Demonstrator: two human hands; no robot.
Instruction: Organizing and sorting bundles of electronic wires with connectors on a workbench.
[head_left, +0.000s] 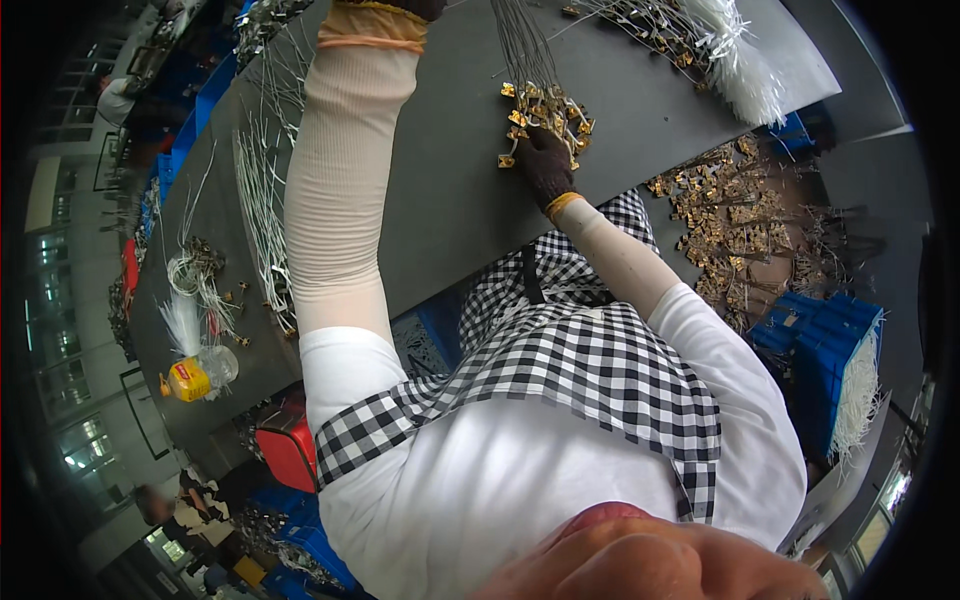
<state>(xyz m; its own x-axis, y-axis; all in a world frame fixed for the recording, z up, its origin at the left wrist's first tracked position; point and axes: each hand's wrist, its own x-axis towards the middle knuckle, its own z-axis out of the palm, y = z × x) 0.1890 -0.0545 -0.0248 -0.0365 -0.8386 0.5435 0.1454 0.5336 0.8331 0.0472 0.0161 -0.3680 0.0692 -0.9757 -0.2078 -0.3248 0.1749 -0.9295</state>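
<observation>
A bundle of thin grey wires [524, 45] lies across the grey table, with a cluster of brass-coloured metal clips [560, 108] at its near end. My right hand [545, 165], in a dark glove with a yellow cuff, is closed on the clip end of this bundle; its fingertips are partly hidden among the clips. My left hand [405, 6] reaches to the top edge of the picture, where only part of its dark glove shows. Its fingers are out of sight, and so is anything in them.
More wires with clips [645, 35] and white plastic strands [745, 75] lie far right. Loose clips pile up [735, 215] beside the table, near a blue crate [815, 345]. At left are pale wires [262, 205], a yellow-labelled bottle [188, 381] and a red box [287, 445].
</observation>
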